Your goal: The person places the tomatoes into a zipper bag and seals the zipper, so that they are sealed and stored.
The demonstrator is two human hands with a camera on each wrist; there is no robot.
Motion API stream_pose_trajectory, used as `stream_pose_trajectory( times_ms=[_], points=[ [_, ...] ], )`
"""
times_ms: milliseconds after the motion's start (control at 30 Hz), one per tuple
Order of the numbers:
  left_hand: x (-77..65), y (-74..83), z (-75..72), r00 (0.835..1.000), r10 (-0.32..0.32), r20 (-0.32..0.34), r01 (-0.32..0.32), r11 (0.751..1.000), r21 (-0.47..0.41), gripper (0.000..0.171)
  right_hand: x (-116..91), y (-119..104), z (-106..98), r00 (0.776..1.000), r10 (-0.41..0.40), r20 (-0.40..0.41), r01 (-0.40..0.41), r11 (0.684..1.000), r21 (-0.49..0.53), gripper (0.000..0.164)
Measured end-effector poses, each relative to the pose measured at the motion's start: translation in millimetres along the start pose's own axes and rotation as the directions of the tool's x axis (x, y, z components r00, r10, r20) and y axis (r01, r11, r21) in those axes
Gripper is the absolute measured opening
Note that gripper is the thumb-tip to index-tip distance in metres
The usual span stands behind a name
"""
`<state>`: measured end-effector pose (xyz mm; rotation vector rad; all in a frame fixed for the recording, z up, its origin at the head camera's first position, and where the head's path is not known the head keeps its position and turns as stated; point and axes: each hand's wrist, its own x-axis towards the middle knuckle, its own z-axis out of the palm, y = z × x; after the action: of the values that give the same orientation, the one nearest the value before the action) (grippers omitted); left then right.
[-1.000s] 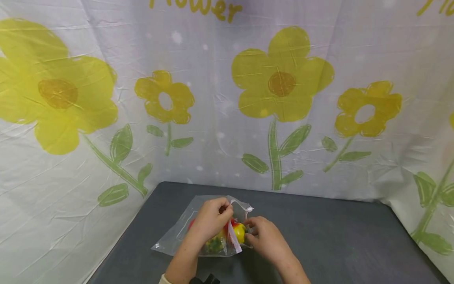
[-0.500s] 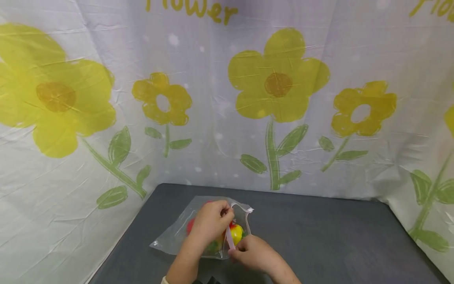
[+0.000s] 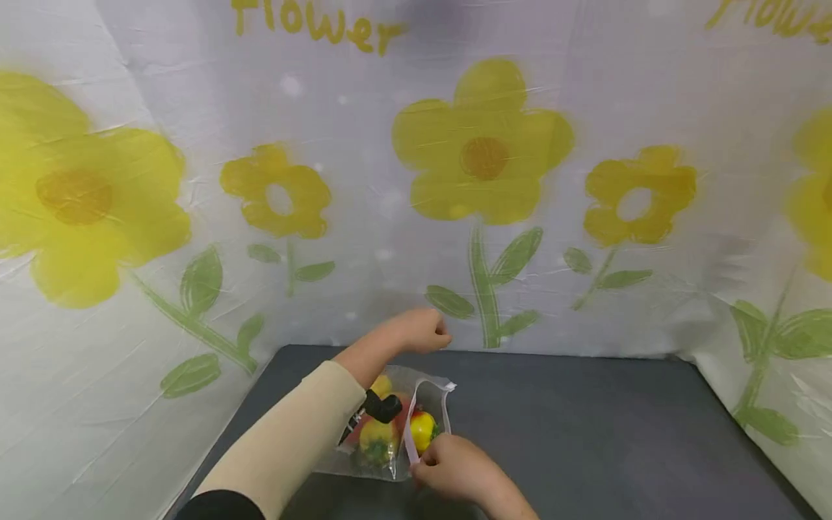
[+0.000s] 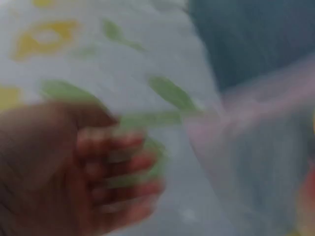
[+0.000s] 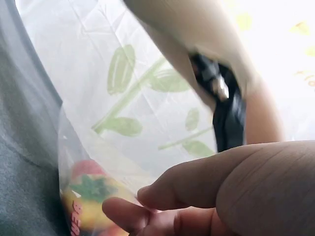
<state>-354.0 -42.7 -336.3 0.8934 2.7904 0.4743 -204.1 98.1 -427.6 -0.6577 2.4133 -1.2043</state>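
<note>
A clear zip bag (image 3: 437, 396) with a pale pink strip along its mouth lies on the dark table. Inside are several red and yellow toy-like pieces, among them a yellow pepper-like piece (image 3: 424, 431). My right hand (image 3: 458, 468) pinches the near end of the bag's mouth; in the right wrist view its thumb and fingertips (image 5: 123, 214) meet at the plastic. Raised beyond the bag, my left hand (image 3: 422, 331) is apart from it. The blurred left wrist view shows its fingers (image 4: 133, 167) loosely curled, holding nothing.
The dark table (image 3: 552, 419) extends to the right of the bag. A flower-printed white sheet (image 3: 364, 289) hangs behind and at both sides. A black wrist device (image 3: 383, 408) on the left forearm covers part of the bag.
My left hand has let go of the bag's mouth and moved up and away. My right hand has come down to the near end of the bag's mouth and pinches it.
</note>
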Motion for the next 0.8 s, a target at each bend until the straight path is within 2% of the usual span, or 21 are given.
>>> stream_pose_trajectory(
  times_ms=[67,133,200,267,367,467,600,700,800],
  points=[
    [13.2,-22.8,6.5,0.987,0.051,0.153,-0.035,0.994,-0.102,0.033,5,2,4,0.999,0.006,0.036,-0.004,0.999,-0.037,0.029],
    [18.7,-43.9,19.6,0.96,0.091,0.264,-0.036,0.978,-0.205,0.03,9,0,9,0.998,0.015,0.062,-0.011,0.998,-0.063,0.027],
    [17.7,-58.1,33.8,0.94,0.095,0.328,-0.009,0.967,-0.254,0.033,10,-3,13,0.995,0.042,0.092,-0.036,0.997,-0.067,0.025],
    [15.3,-67.4,48.7,0.932,0.087,0.352,0.01,0.964,-0.265,0.032,9,-5,18,0.992,0.056,0.113,-0.049,0.996,-0.069,0.026],
    [13.8,-73.1,62.9,0.933,0.059,0.354,0.04,0.963,-0.266,0.027,5,-12,22,0.989,0.07,0.132,-0.066,0.997,-0.033,0.035],
    [16.5,-73.4,65.3,0.939,0.058,0.338,0.033,0.965,-0.259,0.022,5,-13,22,0.988,0.055,0.144,-0.052,0.998,-0.025,0.04],
    [18.9,-69.6,59.7,0.951,0.053,0.304,0.041,0.955,-0.293,0.017,6,-13,18,0.99,0.05,0.132,-0.046,0.998,-0.031,0.034],
    [19.9,-67.2,52.2,0.962,0.061,0.266,0.029,0.946,-0.321,0.014,3,-16,13,0.994,0.049,0.098,-0.043,0.997,-0.06,0.028],
    [20.2,-67.8,40.9,0.973,0.076,0.218,0.013,0.926,-0.377,0.014,-3,-20,4,0.998,0.037,0.041,-0.033,0.995,-0.095,0.028]
  ],
)
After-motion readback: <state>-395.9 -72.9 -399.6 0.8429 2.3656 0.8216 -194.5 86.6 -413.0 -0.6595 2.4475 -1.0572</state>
